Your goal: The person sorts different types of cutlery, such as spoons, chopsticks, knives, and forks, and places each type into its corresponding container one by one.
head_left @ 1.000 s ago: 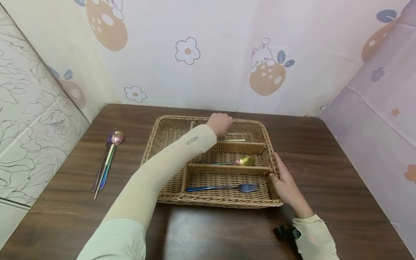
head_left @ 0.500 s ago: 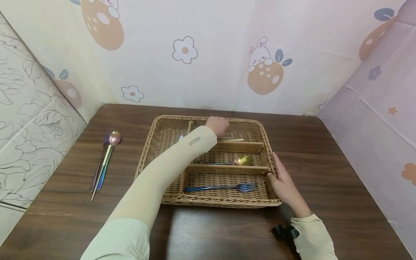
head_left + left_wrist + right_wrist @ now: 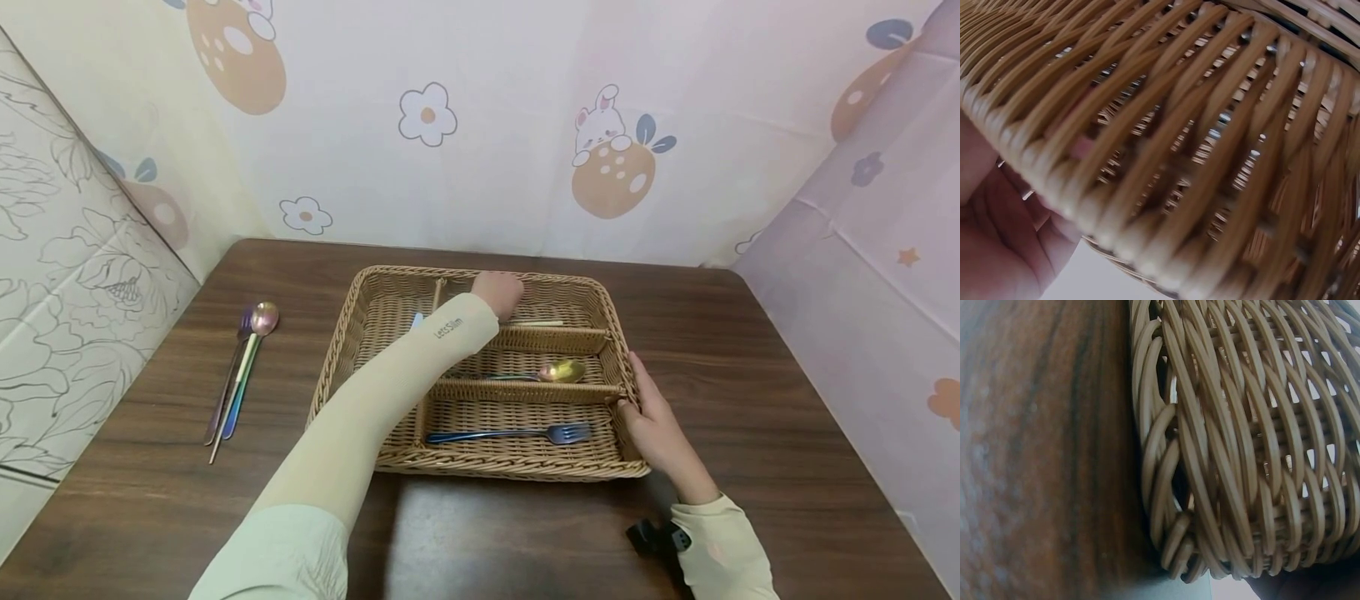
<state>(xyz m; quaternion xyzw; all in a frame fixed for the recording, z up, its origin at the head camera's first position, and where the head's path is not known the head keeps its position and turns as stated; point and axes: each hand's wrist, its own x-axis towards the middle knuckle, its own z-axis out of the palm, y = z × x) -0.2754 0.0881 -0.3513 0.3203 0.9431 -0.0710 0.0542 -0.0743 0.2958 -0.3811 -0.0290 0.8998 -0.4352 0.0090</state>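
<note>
While my left hand (image 3: 498, 293) reaches into the far compartment of the wicker basket (image 3: 375, 308), its fingers are curled downward near a pale slender utensil (image 3: 536, 322) lying along that compartment; from the head view I cannot tell whether the fingers actually pinch it or merely touch it (the left wrist view shows only my palm (image 3: 997, 244) close against the weave, nothing more). My right hand (image 3: 656, 425) lies flat against the outside of the basket's right wall, fingers straight and together, thumb at the rim near the end of a divider. The basket stands near the middle of the brown wooden table (image 3: 750, 333), divided into one upright section at the left and three long sections at the right. A gold spoon (image 3: 558, 371) lies in the middle long section, bowl toward the right. A blue fork (image 3: 517, 433) lies in the nearest long section, tines toward the right. A small pale blue item (image 3: 417, 319) shows in the left section, partly hidden by my sleeve (image 3: 375, 400). Well apart from the basket, at the table's left side, a pink-bowled spoon (image 3: 264, 318) and other cutlery (image 3: 228, 392) lie side by side, touching. The right wrist view shows the basket wall (image 3: 1235, 456) resting on the tabletop.
</note>
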